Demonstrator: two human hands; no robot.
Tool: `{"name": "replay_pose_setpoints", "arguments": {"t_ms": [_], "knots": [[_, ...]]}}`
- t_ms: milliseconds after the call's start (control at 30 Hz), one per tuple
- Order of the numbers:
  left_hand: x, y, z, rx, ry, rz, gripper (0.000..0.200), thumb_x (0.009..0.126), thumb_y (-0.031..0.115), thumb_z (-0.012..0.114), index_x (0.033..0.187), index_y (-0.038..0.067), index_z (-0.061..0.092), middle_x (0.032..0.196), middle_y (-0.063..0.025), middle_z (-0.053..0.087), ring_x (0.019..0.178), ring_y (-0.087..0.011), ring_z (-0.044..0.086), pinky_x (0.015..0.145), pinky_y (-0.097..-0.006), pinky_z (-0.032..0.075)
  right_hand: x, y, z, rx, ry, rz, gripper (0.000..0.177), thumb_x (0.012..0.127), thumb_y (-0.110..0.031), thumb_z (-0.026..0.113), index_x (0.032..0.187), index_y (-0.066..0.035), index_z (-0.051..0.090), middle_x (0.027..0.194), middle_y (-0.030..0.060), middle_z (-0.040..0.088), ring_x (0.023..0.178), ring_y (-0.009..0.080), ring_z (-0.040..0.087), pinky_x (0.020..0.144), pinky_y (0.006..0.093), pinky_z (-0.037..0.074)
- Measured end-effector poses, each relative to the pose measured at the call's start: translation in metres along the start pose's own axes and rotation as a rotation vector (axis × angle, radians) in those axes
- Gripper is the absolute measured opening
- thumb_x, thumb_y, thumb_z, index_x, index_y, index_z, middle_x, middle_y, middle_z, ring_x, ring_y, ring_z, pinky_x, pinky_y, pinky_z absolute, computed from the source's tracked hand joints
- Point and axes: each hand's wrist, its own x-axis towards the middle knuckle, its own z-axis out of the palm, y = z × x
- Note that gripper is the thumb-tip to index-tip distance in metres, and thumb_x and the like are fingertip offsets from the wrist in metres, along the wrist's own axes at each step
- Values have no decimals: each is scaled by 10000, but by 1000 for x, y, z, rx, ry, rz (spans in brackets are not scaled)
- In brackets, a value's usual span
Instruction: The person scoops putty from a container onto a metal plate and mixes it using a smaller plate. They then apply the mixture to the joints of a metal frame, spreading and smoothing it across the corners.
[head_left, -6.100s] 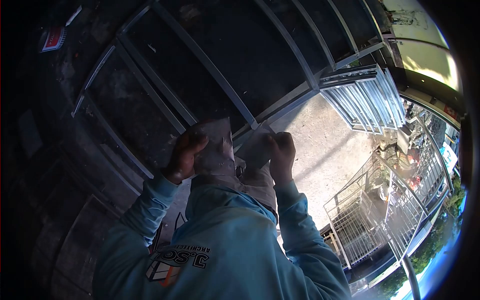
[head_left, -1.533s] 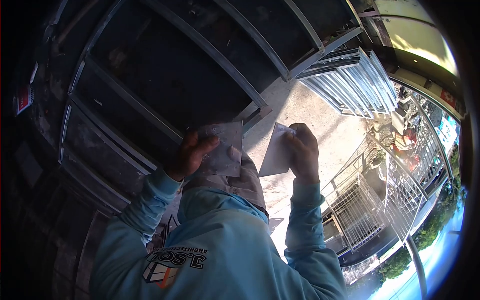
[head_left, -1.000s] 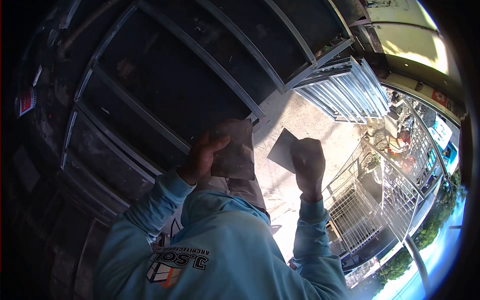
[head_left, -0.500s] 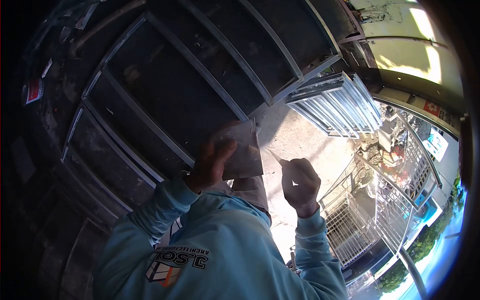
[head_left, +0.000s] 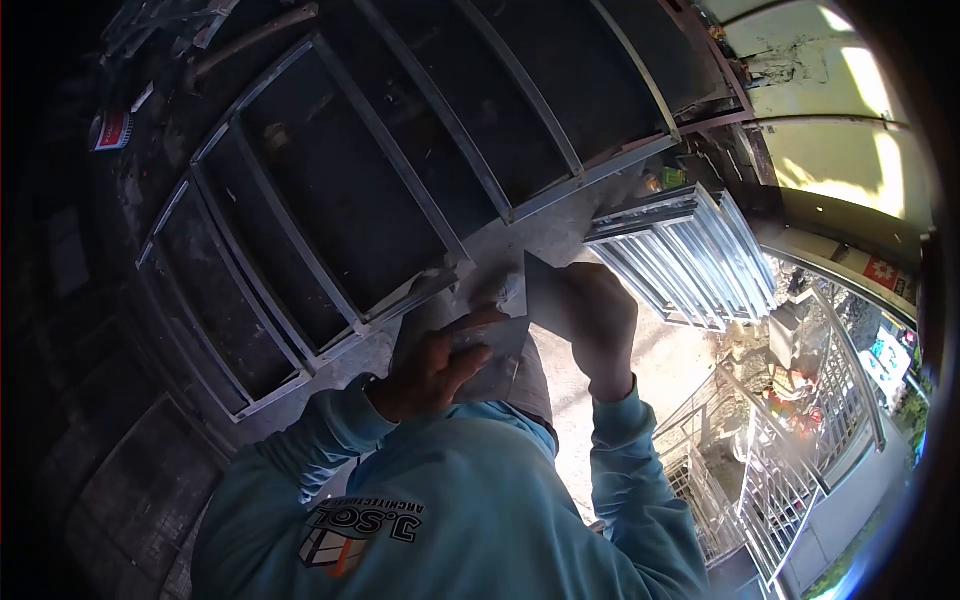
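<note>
My left hand grips a flat grey square plate held in front of my chest, thumb and fingers wrapped over its face. My right hand holds a second thin grey plate, raised just above and to the right of the first one, their edges close together. Both arms wear light blue sleeves. Below the plates lies a large grey metal frame with long parallel bars on the ground.
A stack of light metal grilles lies on the concrete to the right. More grille panels stand at the lower right, in sunlight. A red and white packet lies at the far left. A pale wall rises at the upper right.
My right hand has turned its plate from edge-on to flat and brought it up next to the left one. The left hand has lowered its plate. The view has shifted over the frame.
</note>
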Motion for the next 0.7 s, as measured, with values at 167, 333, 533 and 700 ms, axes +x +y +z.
{"name": "replay_pose_setpoints", "arguments": {"t_ms": [167, 333, 533, 700], "knots": [[3, -13, -31, -39, 145, -112, 407, 942, 125, 464, 1304, -60, 454, 1260, -225, 521, 1155, -289, 534, 985, -380, 420, 5, 60, 36, 692, 88, 730, 212, 882, -123, 652, 1013, 44, 642, 901, 62, 668, 797, 107, 608, 709, 240, 488], [14, -39, -55, -154, 232, -105, 404, 948, 175, 486, 1288, -43, 481, 1190, -159, 562, 1094, -223, 539, 963, -346, 413, 9, 75, 63, 792, 80, 829, 200, 885, -107, 645, 1016, 44, 641, 900, 68, 671, 797, 115, 615, 716, 238, 495], [31, -33, -72, -314, 177, -334, 422, 943, 208, 495, 1282, -44, 485, 1157, -155, 581, 1054, -224, 562, 930, -343, 436, 13, 87, 68, 505, 138, 834, 192, 872, -106, 654, 983, 51, 658, 897, 90, 687, 810, 132, 632, 725, 249, 502], [35, -38, -78, -252, 235, -283, 429, 936, 213, 510, 1283, -38, 488, 1156, -157, 585, 1057, -224, 562, 928, -343, 438, 15, 58, 48, 544, 216, 887, 207, 857, -101, 668, 989, 59, 664, 879, 93, 691, 793, 138, 631, 719, 259, 499]]}}
